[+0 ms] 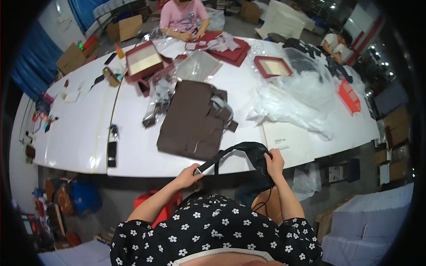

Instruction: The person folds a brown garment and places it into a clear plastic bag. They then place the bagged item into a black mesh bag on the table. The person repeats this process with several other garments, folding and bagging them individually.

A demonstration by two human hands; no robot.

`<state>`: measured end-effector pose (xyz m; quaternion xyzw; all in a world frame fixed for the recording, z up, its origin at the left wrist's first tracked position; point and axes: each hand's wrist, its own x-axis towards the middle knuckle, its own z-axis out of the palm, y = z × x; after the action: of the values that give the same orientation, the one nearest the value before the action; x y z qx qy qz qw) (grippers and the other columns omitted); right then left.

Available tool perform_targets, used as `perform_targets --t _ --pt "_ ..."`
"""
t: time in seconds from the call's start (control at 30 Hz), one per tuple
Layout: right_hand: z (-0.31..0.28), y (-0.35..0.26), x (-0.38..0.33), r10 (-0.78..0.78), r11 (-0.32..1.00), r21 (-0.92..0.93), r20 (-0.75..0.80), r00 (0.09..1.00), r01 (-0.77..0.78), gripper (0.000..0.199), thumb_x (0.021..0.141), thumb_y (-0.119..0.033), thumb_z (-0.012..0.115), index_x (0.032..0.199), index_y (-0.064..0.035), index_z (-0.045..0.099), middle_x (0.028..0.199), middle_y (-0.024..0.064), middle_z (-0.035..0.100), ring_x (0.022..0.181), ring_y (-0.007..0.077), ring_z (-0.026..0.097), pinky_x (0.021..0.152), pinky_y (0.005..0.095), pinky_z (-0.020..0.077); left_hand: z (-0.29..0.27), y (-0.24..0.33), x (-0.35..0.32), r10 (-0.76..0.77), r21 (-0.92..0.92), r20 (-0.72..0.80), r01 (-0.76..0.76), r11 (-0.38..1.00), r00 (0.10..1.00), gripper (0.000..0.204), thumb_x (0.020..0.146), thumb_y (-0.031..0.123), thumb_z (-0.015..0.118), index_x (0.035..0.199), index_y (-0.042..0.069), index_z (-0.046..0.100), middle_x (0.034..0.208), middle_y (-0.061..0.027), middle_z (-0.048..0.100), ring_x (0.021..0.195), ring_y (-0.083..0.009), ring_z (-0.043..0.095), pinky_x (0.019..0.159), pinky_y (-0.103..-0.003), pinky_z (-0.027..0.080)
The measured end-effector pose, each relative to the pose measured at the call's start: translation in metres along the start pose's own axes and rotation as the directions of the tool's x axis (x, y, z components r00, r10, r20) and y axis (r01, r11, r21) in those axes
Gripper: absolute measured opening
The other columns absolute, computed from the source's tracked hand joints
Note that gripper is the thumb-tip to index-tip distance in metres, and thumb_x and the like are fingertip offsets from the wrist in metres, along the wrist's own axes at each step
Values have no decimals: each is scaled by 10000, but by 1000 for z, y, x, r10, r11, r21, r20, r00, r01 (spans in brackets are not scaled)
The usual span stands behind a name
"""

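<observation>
A black fabric piece with a long strap and thin hanging cords stretches between my hands at the table's front edge; its exact kind I cannot make out. My left hand pinches the end of the strap, near a small pale fitting. The bunched, wider part on the right is gripped by my right hand, with a cord dangling below it. Just beyond, a stack of dark brown flat sheets or bags lies on the white table, some grey ribbon-like pieces at its right side.
A phone lies left of the brown stack. Clear plastic bags heap up at the right, near a red basket. Dark red boxes stand farther back. Across the table, a person in pink handles small pieces. A red stool is below the edge.
</observation>
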<state>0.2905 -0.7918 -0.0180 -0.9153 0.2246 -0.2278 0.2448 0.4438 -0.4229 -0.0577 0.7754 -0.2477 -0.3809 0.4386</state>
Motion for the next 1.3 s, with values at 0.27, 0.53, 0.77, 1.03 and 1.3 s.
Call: perform_targets --t 0.27,0.53,0.77,1.03,1.3 --pt "7 31 95 -326 878 -360 35 945 316 134 803 -128 693 835 -78 573 803 106 545 799 314 581 646 438 469 -46 71 95 345 688 71 -296 662 936 808 800 339 753 1475 167 343 1420 -252 386 1244 -420 472 992 -498 425" --pt "32 103 107 224 782 -587 580 783 211 276 846 -333 693 951 -93 605 893 118 662 860 334 655 703 465 505 -113 229 121 681 955 11 -209 210 732 797 721 587 697 1421 275 480 1585 -83 268 1490 -332 137 1153 -651 71" --pt "34 28 160 -133 963 -155 430 893 219 296 866 -322 689 963 -48 634 849 145 681 797 340 659 688 436 497 -92 203 150 344 940 -147 23 341 928 353 941 402 549 1163 153 661 1329 -148 549 1320 -342 436 1114 -553 268" --pt "149 -25 155 -364 842 538 503 784 45 334 857 -126 662 1163 -20 580 1152 169 610 1066 327 604 932 393 475 -15 14 93 -164 608 -291 314 729 943 695 898 471 615 1464 145 376 1489 -303 313 1356 -458 367 1067 -523 374" --pt "228 -23 251 -598 801 326 468 651 502 416 772 -65 685 1176 -100 591 1152 112 602 1098 333 546 929 428 447 2 14 79 -251 683 -203 320 656 947 646 921 557 536 1434 175 442 1431 -271 419 1325 -428 423 1053 -519 371"
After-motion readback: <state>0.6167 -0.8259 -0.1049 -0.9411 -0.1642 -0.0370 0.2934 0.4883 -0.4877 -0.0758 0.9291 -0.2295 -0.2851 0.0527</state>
